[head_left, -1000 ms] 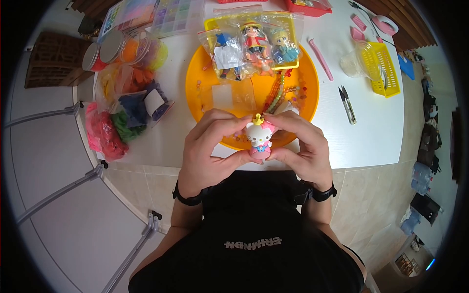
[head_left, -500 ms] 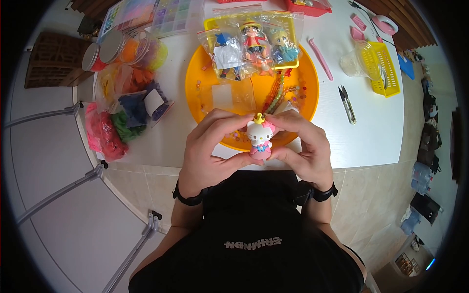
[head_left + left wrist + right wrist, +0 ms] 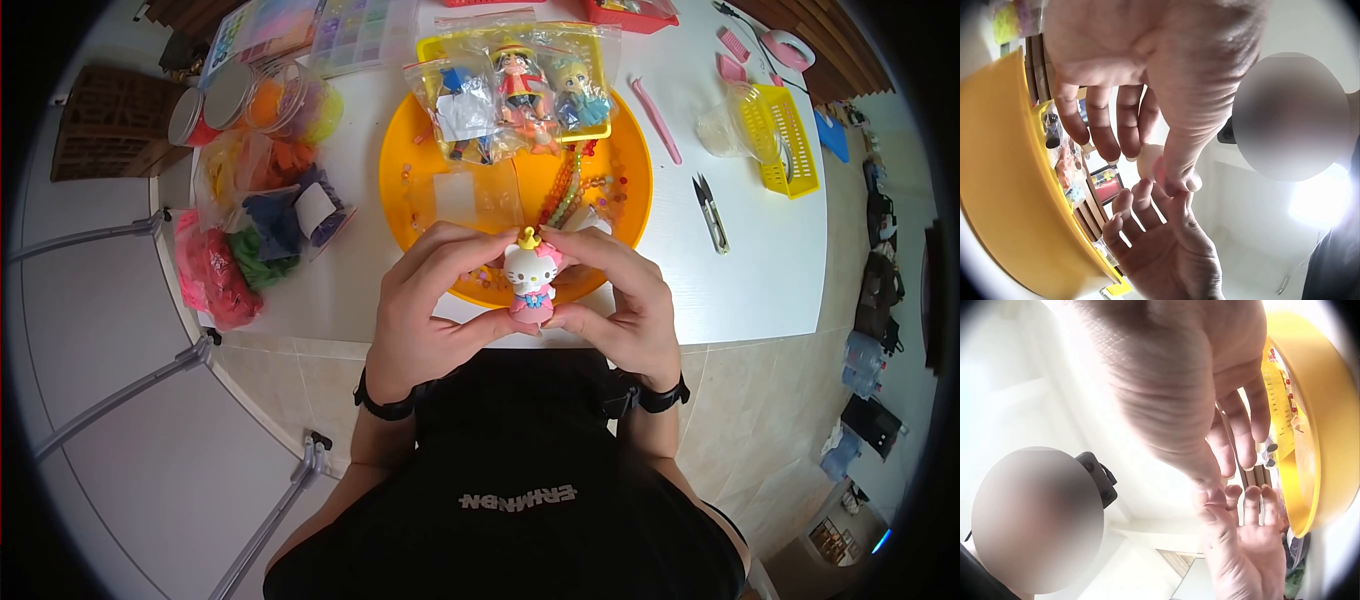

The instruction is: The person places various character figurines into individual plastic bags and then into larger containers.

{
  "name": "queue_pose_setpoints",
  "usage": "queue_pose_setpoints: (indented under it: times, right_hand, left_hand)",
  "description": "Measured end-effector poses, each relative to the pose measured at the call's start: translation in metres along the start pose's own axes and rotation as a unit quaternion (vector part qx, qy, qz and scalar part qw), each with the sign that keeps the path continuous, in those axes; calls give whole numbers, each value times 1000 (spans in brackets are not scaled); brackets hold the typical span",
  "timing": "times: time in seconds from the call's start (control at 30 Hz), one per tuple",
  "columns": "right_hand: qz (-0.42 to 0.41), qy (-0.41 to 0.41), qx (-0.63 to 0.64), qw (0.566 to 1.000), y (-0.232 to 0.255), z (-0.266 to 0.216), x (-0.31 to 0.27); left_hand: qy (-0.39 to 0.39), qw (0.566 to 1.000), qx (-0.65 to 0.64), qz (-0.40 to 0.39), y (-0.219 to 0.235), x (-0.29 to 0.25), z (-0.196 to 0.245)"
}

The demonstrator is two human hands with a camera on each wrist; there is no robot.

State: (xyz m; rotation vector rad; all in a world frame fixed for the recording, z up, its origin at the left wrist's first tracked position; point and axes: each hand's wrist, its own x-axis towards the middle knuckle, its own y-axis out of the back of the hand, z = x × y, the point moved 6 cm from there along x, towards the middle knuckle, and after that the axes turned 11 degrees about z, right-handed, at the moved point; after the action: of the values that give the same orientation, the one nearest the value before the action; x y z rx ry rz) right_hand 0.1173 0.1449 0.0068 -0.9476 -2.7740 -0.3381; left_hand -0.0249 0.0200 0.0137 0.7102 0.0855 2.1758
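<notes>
A small white cat figurine [image 3: 531, 270] with a yellow crown, pink bow and pink dress is held upright between both hands, over the near rim of the orange tray [image 3: 640, 165]. My left hand [image 3: 425, 295] pinches it from the left, forefinger by the crown and thumb at the base. On the other side my right hand [image 3: 625, 300] grips it the same way. In the left wrist view the figurine [image 3: 1150, 161] is partly covered by the left thumb. The right wrist view shows the thumbs close together, with the figurine mostly hidden.
Bagged figures [image 3: 520, 90] lie in a yellow basket at the tray's back. Bead strings [image 3: 568, 190] rest inside the tray. Scissors-like snips [image 3: 711, 215], pink tweezers [image 3: 657, 120] and a yellow basket [image 3: 790, 180] are at right; jars and colored bags [image 3: 270, 220] at left.
The figurine has tilted slightly between the fingers, its base shifting a little. Both hands keep nearly the same place and grip.
</notes>
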Motion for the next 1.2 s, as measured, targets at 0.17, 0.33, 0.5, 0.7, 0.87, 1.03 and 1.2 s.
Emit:
queue_pose_setpoints:
  times: [0.17,0.33,0.5,0.7,0.87,1.03,1.2]
  right_hand:
    - [-1,-1,-2,1000,0,0,1]
    - [0,-3,-3,1000,0,0,1]
    - [2,-8,4,1000,0,1,0]
    - [6,-9,2,1000,-1,2,0]
    - [3,-16,23,1000,0,4,-2]
    - [9,-11,23,1000,0,2,-1]
    - [2,-6,18,1000,0,3,-2]
  left_hand:
    - [3,1000,3,10,-1,1,1]
    - [-1,1000,7,5,0,1,0]
    - [-2,1000,11,1,-1,1,-1]
    - [-3,1000,12,5,-1,2,0]
    - [3,1000,0,-6,-1,0,-3]
    - [4,1000,19,3,-3,3,2]
    - [5,1000,16,-4,-3,-1,-2]
